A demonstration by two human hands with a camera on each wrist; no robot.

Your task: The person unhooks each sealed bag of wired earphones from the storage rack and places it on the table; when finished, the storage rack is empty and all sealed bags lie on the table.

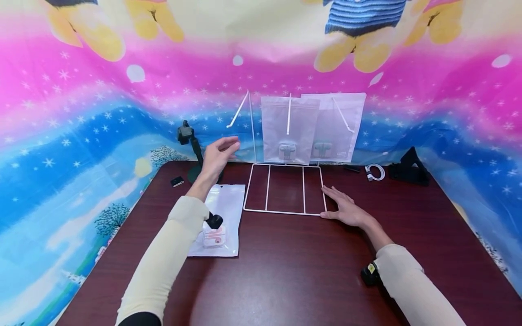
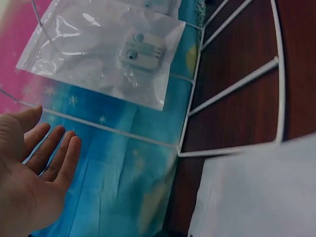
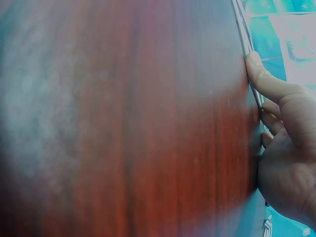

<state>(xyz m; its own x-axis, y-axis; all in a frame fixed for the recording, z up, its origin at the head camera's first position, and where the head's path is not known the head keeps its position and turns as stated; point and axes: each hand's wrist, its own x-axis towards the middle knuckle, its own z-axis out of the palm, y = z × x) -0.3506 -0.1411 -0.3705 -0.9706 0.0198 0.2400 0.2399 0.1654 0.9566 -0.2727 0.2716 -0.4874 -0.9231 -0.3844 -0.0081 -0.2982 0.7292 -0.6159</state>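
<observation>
My left hand (image 1: 220, 156) is raised beside the left hook (image 1: 238, 108) of a white wire display rack, its fingers loosely bent and holding nothing; the left wrist view shows the bare palm and spread fingers (image 2: 52, 158). With thumb and fingers spread, my right hand (image 1: 346, 208) touches the right side of the rack's base (image 1: 285, 213). Clear bags hang from the rack: a middle bag (image 1: 287, 122) and a right bag (image 1: 346, 108), each with a boxed pair of earphones. Beneath my left forearm, a white bag (image 1: 230, 217) with boxed pink earphones (image 1: 215, 237) lies flat.
A dark stand (image 1: 196, 149) rises at the back left beside a small black item (image 1: 177, 181). At the back right lie a coiled white cable (image 1: 376, 172) and a black folding stand (image 1: 409, 170). A printed cloth (image 1: 102, 117) hangs behind the brown table (image 1: 281, 267).
</observation>
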